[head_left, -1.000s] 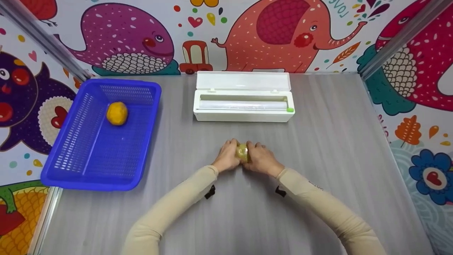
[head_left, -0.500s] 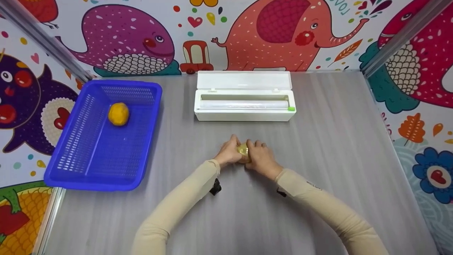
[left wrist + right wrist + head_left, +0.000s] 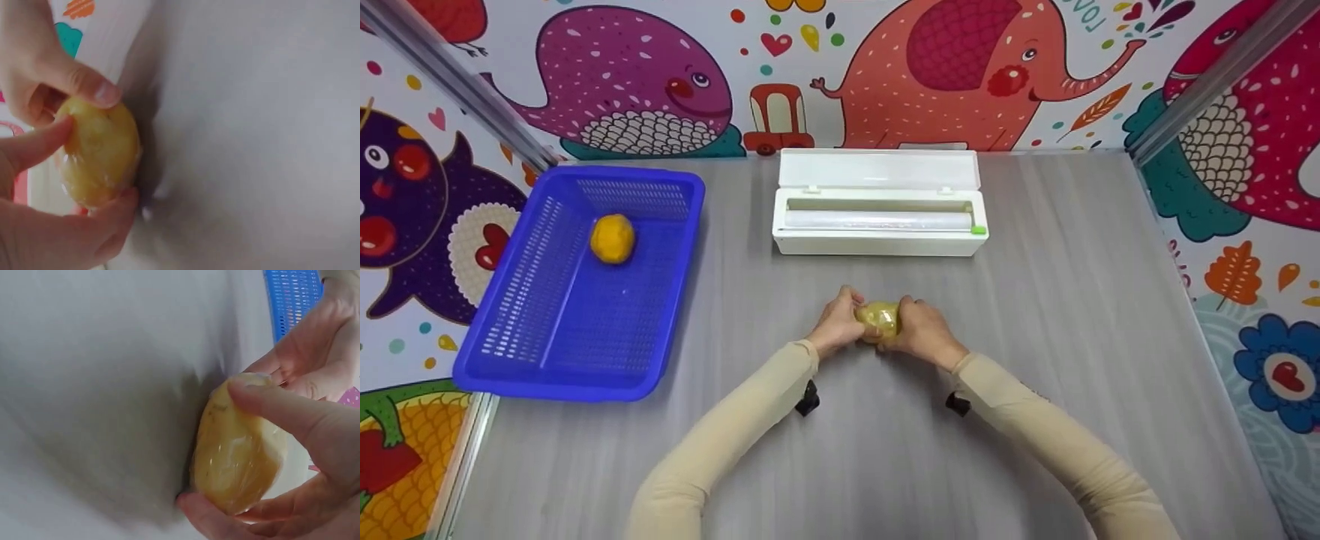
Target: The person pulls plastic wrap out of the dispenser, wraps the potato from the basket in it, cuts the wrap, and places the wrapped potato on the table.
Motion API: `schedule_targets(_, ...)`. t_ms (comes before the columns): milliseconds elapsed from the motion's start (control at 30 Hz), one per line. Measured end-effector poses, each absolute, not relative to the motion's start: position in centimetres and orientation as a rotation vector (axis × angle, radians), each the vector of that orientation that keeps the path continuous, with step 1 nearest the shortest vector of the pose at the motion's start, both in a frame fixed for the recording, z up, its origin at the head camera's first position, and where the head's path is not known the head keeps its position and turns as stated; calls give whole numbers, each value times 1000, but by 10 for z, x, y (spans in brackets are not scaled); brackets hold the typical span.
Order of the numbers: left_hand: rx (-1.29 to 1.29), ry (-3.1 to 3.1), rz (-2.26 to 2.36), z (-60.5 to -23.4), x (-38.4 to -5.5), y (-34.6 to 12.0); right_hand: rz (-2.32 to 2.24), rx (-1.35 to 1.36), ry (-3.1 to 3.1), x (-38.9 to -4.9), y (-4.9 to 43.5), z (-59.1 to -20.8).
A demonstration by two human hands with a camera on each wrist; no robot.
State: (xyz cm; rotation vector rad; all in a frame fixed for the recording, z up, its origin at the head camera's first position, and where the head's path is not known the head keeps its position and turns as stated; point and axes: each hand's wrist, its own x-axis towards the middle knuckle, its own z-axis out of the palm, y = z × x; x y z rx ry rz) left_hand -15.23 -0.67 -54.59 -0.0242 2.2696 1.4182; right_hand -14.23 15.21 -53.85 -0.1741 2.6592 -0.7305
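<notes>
A pale yellow potato [image 3: 879,318] wrapped in clear film is held between both hands over the grey table, in front of the white box. My left hand [image 3: 838,322] grips its left end. My right hand [image 3: 924,330] grips the right end. In the left wrist view, the thumb and fingers of the left hand [image 3: 67,225] curl around the potato [image 3: 101,152], and the other hand's thumb presses its top. Shiny wrinkles of film and small dark spots show on the potato [image 3: 233,450] in the right wrist view, where the right hand [image 3: 315,461] pinches it.
A white cling film box [image 3: 879,244] with its lid raised stands at the back middle, a roll [image 3: 877,220] inside. To the left is a blue basket [image 3: 585,386] holding one yellow round lump [image 3: 613,238]. Printed wall panels [image 3: 780,67] border the table [image 3: 1072,300].
The hands have spread slightly apart, so more of the wrapped potato shows between them. Their fingers have shifted on it. Basket and box have stayed in place.
</notes>
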Motion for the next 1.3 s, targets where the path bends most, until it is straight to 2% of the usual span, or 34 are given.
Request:
schedule_targets(167,-62,2502,1337,-546,-127,-13,-692,-202,2687,-142,149,-537)
schedule_targets(400,-186,2345,1543,-546,-112,-11,-636,-212,2708,-144,151,-535)
schedule_targets(533,-227,2299,1478,-544,-117,-8,-612,-246,2727,-145,150,-536)
schedule_targets(833,-136,2287,1178,-533,-140,-8,-532,-334,2748,-146,148,-534)
schedule_targets(1300,-315,1986,1417,-525,-172,-21,-511,-317,2691,-150,142,-532)
